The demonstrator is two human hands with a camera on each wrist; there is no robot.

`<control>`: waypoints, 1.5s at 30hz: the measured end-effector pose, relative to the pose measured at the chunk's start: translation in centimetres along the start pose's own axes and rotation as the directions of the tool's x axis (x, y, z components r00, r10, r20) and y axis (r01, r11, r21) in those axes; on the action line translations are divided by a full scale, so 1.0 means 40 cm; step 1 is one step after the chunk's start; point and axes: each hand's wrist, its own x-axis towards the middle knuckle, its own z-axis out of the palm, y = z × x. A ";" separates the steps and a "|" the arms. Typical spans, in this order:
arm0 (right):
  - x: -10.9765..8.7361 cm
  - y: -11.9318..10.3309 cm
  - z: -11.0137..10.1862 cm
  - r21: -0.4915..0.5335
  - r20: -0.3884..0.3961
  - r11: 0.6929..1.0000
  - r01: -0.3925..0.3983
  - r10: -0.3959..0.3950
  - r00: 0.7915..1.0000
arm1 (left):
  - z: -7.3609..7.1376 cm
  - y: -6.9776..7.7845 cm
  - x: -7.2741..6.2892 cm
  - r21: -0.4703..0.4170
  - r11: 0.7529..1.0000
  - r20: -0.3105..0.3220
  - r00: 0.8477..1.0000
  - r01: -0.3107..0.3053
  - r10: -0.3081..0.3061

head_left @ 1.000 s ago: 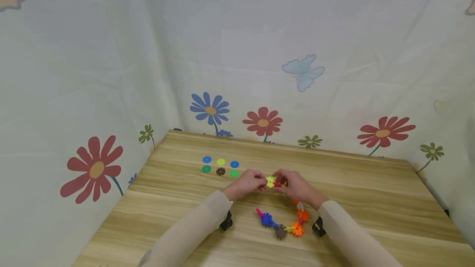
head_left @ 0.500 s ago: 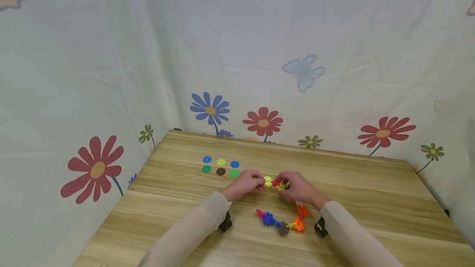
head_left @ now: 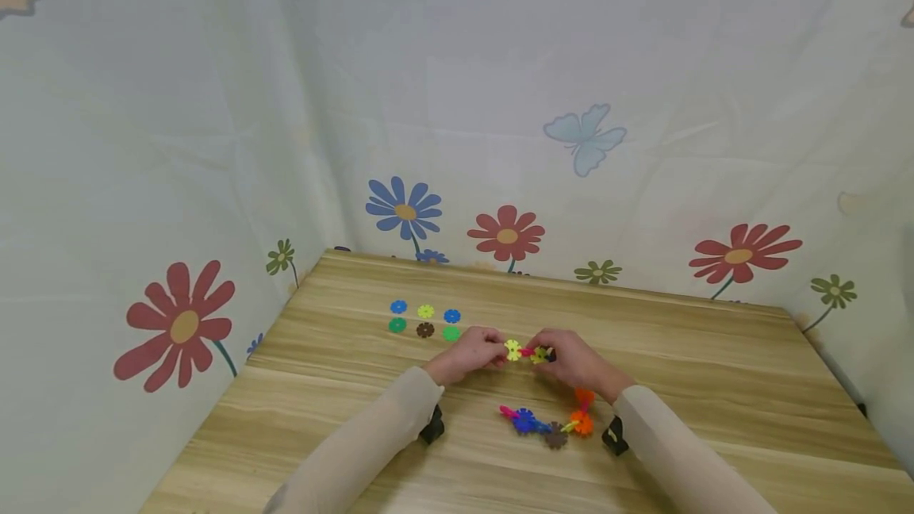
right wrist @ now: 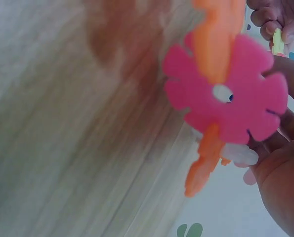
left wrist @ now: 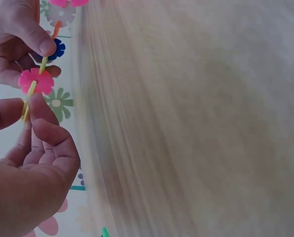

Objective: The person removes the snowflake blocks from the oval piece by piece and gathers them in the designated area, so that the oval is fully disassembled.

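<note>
My left hand [head_left: 474, 351] pinches a yellow notched flower disc [head_left: 512, 350] at one end of a chain of interlocking discs. A pink disc [left wrist: 36, 81] joins it to a second yellow disc [head_left: 539, 355]. Around that second yellow disc and a dark blue disc [left wrist: 60, 49], the fingers of my right hand [head_left: 571, 359] grip the chain. Below the right hand the chain curves back leftward, through orange [head_left: 581, 423], brown [head_left: 556, 435] and blue [head_left: 524, 420] discs to a pink end disc [head_left: 508, 412]. A larger-looking pink disc [right wrist: 226, 89] with orange ones hangs close to the right wrist camera.
Several loose flower discs lie in two rows left of the hands, among them a brown disc [head_left: 425, 330] and a light green disc [head_left: 451, 333]. The wooden table [head_left: 300, 387] meets a flower-printed cloth [head_left: 643, 181] behind and at the left.
My right fingers have shifted off the pink disc onto the second yellow one, which now shows. The trailing part of the chain has slid a little to the right.
</note>
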 end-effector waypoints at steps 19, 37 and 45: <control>0.011 -0.022 -0.007 -0.061 0.001 0.994 0.095 -0.096 0.995 | 0.011 0.016 -0.004 0.103 0.994 -0.067 0.996 -0.045 0.052; 0.011 -0.009 -0.006 -0.092 -0.017 0.991 0.100 -0.102 0.995 | 0.013 0.020 0.000 0.142 0.987 -0.139 0.986 -0.071 0.090; 0.009 -0.005 -0.010 -0.083 -0.004 0.994 0.069 -0.069 0.998 | -0.032 0.016 -0.017 0.136 0.989 -0.175 0.981 -0.061 0.084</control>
